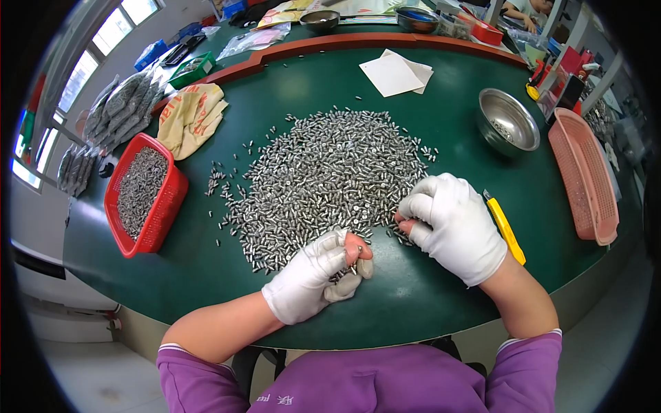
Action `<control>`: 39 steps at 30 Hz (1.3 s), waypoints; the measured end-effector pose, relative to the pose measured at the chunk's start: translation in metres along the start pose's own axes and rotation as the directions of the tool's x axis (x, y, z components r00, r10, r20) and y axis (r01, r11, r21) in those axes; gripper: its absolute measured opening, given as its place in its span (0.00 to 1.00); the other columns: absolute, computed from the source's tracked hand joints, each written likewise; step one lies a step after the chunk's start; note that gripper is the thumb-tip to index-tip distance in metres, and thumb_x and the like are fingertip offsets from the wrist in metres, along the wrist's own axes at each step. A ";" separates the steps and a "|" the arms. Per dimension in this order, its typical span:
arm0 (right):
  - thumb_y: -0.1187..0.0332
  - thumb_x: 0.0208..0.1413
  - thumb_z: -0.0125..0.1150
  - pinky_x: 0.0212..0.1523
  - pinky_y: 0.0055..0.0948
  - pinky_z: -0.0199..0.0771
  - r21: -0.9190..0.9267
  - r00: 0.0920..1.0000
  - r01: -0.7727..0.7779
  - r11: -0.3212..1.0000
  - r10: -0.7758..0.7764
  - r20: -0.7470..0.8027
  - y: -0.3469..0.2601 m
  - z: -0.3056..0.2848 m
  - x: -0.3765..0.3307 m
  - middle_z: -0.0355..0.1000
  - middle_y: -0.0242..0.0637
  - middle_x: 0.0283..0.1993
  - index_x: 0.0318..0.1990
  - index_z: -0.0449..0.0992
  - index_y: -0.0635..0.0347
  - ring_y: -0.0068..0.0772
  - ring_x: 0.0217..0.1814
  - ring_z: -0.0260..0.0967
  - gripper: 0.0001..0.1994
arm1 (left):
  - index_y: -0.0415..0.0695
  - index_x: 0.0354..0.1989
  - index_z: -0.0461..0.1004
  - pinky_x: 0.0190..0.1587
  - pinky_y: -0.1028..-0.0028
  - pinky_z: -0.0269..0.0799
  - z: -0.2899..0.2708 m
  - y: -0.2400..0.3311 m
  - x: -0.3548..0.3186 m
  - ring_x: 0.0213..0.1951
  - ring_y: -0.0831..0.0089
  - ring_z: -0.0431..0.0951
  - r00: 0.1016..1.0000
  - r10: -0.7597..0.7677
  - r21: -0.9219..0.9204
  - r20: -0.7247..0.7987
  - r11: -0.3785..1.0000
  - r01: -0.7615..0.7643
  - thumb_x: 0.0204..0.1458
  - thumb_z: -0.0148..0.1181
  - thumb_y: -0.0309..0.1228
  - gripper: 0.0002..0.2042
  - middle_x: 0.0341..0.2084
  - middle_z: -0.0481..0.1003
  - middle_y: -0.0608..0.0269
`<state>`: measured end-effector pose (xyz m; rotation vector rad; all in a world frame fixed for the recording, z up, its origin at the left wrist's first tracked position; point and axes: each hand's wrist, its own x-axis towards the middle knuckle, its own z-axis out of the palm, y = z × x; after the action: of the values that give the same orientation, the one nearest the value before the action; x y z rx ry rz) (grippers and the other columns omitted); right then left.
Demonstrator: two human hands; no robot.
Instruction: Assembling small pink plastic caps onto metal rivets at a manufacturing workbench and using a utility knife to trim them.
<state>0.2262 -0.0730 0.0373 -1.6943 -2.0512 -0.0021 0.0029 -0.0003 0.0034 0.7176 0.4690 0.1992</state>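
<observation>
A wide heap of small silvery metal pins (330, 165) lies on the green table in front of me. My left hand (320, 272), in a white glove with bare fingertips, is at the heap's near edge. Its fingers curl around several of the metal pins, one of them showing at the thumb and forefinger. At the heap's right edge is my right hand (444, 220), gloved the same way. Its fingers bend down with the tips pinched together among the pins; whatever lies between them is hidden.
Left of the heap stands a red basket (175, 189) filled with pins, near a crumpled cloth sack (189, 124). To the right are a yellow utility knife (506, 230), a metal bowl (506, 117) and a pink basket (582, 179). White cards (389, 74) lie behind; a person (527, 14) sits far right.
</observation>
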 end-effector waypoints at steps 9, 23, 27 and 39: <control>0.63 0.42 0.66 0.38 0.37 0.69 -0.026 0.988 0.019 0.999 -0.015 0.152 -0.011 0.011 -0.007 0.69 0.35 0.32 0.31 0.77 0.54 0.39 0.37 0.68 0.09 | 0.47 0.42 0.70 0.23 0.84 0.51 0.002 0.003 -0.002 0.21 0.83 0.60 0.999 0.010 0.001 0.044 1.000 -0.010 0.58 0.55 0.44 0.14 0.32 0.70 0.65; 0.63 0.45 0.63 0.35 0.36 0.68 -0.091 0.991 0.088 0.992 -0.078 0.108 -0.013 0.028 -0.002 0.67 0.34 0.32 0.29 0.73 0.52 0.38 0.37 0.67 0.07 | 0.47 0.41 0.69 0.23 0.84 0.52 0.000 0.002 -0.002 0.21 0.84 0.59 1.000 0.006 -0.032 0.028 0.999 -0.005 0.59 0.54 0.40 0.11 0.32 0.70 0.66; 0.65 0.45 0.62 0.36 0.36 0.69 0.078 0.997 0.079 0.994 -0.078 -0.010 -0.014 0.025 -0.001 0.68 0.33 0.32 0.29 0.74 0.52 0.39 0.36 0.67 0.05 | 0.47 0.43 0.68 0.23 0.84 0.52 -0.002 -0.001 0.000 0.21 0.85 0.58 0.998 0.020 -0.074 0.064 0.997 -0.015 0.59 0.56 0.36 0.09 0.32 0.70 0.65; 0.63 0.44 0.63 0.36 0.36 0.69 0.051 0.988 0.120 0.991 -0.124 0.096 -0.014 0.023 -0.001 0.68 0.34 0.32 0.29 0.75 0.53 0.39 0.36 0.67 0.07 | 0.47 0.40 0.68 0.23 0.84 0.51 0.002 0.001 -0.001 0.21 0.84 0.57 0.999 0.045 -0.056 0.029 0.997 -0.044 0.59 0.53 0.44 0.13 0.31 0.70 0.66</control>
<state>0.2050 -0.0705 0.0205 -1.5681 -2.2081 0.0899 0.0031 -0.0008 0.0058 0.6761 0.4178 0.2420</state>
